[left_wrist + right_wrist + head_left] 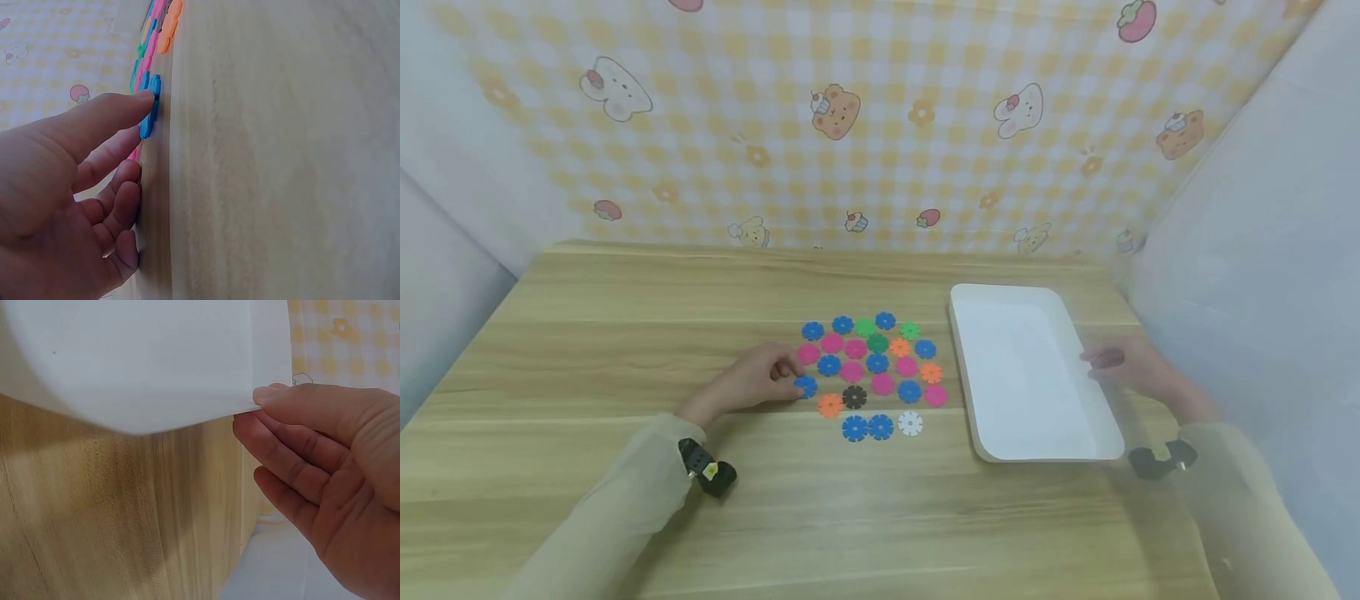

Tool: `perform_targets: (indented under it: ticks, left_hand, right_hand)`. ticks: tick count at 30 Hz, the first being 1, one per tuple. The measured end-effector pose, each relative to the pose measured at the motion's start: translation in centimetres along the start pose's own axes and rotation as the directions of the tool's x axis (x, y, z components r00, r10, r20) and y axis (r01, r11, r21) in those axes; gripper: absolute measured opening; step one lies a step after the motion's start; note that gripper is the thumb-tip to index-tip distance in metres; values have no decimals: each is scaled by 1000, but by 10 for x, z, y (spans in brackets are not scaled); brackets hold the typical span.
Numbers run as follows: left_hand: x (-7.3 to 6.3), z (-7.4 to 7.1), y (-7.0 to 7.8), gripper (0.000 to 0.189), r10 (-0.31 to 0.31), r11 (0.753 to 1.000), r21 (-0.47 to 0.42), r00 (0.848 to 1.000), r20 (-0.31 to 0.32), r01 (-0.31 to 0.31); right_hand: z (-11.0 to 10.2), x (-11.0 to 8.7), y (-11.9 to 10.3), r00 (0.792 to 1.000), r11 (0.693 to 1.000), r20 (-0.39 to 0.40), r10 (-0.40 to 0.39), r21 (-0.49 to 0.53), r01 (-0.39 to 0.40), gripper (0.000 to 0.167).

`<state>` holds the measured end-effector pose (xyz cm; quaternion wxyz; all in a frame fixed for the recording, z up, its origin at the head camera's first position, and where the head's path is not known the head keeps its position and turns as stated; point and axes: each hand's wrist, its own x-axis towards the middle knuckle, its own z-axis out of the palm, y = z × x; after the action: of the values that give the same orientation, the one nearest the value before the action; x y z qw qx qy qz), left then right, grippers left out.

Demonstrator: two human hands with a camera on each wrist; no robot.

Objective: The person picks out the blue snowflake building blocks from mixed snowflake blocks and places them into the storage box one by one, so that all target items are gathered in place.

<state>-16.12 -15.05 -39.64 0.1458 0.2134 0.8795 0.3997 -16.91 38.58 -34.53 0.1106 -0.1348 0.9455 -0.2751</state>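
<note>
My left hand [760, 377] is low over the wooden table at the left edge of a group of flat notched snowflake discs. Its thumb and index finger pinch a blue snowflake disc [806, 386], seen nearly edge-on as a blue disc [150, 107] in the left wrist view; the other fingers curl loosely below. On the right, my right hand [1131, 367] pinches the rim of a shallow white tray [1037, 375], thumb over the edge and fingers beneath. The tray's wall [187, 409] shows up close in the right wrist view, with nothing inside the tray.
Between hand and tray lie several pink discs [852, 372], blue discs [877, 362], orange discs [831, 406] and green discs [865, 327]. A black disc [853, 397] and a white disc [910, 423] are nearer. Behind the table [737, 283] hangs a yellow checked cloth [880, 175].
</note>
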Motion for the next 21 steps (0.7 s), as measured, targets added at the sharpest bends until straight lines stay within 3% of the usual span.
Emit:
perform_targets:
  ticks: [13, 21]
  left_hand:
    - [3, 1, -2, 25, -44, 999, -30, 998, 39, 45]
    - [4, 2, 3, 18, -2, 992, -127, 997, 71, 11]
  right_hand:
    - [0, -1, 0, 1000, 1000, -1, 9, 23, -9, 30]
    - [1, -2, 1, 1000, 999, 5, 28, 33, -28, 32]
